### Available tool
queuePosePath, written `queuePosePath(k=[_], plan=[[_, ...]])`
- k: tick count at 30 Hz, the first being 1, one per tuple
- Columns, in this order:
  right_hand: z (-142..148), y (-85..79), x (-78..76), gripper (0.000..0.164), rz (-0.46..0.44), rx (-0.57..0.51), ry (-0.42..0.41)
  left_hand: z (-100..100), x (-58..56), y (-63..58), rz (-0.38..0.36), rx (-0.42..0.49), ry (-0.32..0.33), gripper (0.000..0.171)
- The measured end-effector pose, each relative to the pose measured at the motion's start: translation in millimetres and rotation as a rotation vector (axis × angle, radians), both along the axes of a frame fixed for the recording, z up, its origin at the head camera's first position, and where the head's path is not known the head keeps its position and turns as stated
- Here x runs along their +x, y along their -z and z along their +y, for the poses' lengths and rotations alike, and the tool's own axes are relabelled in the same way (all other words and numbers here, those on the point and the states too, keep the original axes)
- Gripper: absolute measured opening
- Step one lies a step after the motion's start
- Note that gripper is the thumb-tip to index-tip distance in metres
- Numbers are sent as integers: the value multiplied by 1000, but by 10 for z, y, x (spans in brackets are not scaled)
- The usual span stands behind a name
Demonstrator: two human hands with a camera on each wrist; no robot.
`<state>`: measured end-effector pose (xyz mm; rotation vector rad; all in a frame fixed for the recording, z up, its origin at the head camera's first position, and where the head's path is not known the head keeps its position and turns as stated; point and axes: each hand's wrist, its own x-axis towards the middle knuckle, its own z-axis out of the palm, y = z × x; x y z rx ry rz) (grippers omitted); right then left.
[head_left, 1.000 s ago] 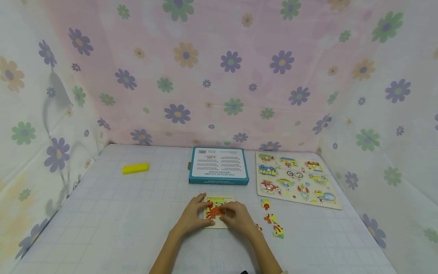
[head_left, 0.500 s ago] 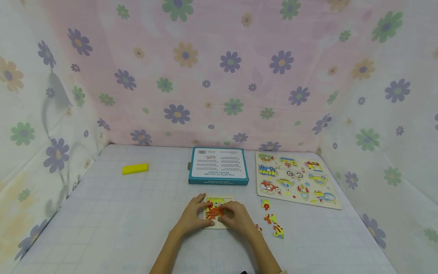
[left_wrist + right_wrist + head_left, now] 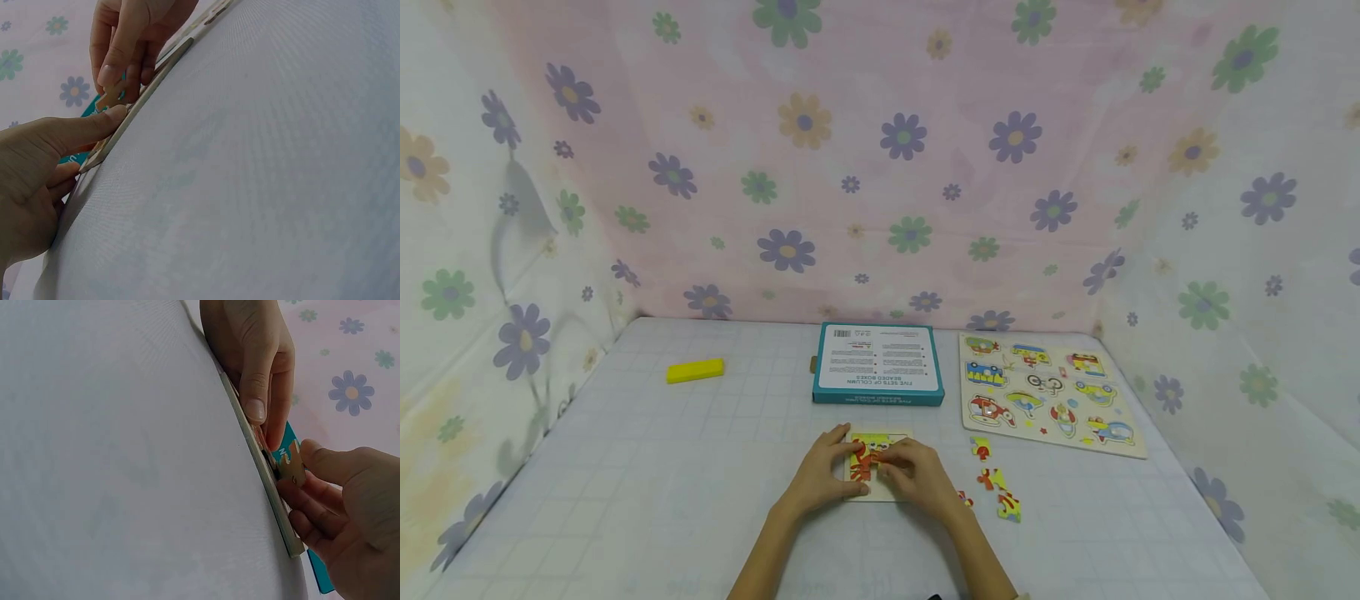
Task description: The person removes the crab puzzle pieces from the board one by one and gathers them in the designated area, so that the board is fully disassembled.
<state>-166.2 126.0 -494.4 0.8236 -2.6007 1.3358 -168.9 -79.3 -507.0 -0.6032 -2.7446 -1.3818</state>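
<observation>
A small wooden crab puzzle board (image 3: 886,492), with red and yellow pieces in its frame, lies flat before me in the head view. My left hand (image 3: 820,471) grips its left side, thumb at the near edge and fingers at the far one. Above the board, my right hand (image 3: 917,475) pinches a jigsaw piece (image 3: 292,465) between thumb and fingers. That piece stands tilted up from the board in the right wrist view, its plain wood side showing. Fingers partly cover the crab picture. Loose jigsaw pieces, one of them (image 3: 1009,507), lie right of the right hand.
Behind the board lies a teal and white box (image 3: 880,362). A larger wooden vehicle puzzle (image 3: 1052,396) is at the back right, and a yellow block (image 3: 696,371) at the back left. Flowered cloth (image 3: 850,167) walls in the white table (image 3: 662,500).
The right hand's jigsaw piece lay nearly flat on the crab half a second ago and is now tilted up, baring some of the board. The left hand stays in place.
</observation>
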Motion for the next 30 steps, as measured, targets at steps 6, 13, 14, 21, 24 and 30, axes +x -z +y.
queuePosePath(k=[6, 13, 14, 21, 24, 30], plan=[[-8, 0, 9, 13, -3, -50, -1, -1, 1, 6, -3, -5, 6, 61], [-25, 6, -4, 8, 12, -89, 26, -1, 9, -1, 9, 4, 5, 59], [-30, 6, -4, 7, 16, -89, 30, -1, 10, -2, 9, 4, 4, 59], [-42, -3, -6, 6, -2, -58, 47, -1, 9, -2, 4, -1, 0, 59], [-31, -12, -4, 10, -8, -38, 37, -2, 8, 1, 1, 0, -1, 58], [-28, -21, -24, 14, -1, 1, 59, -6, 6, 6, -5, 6, 1, 60]])
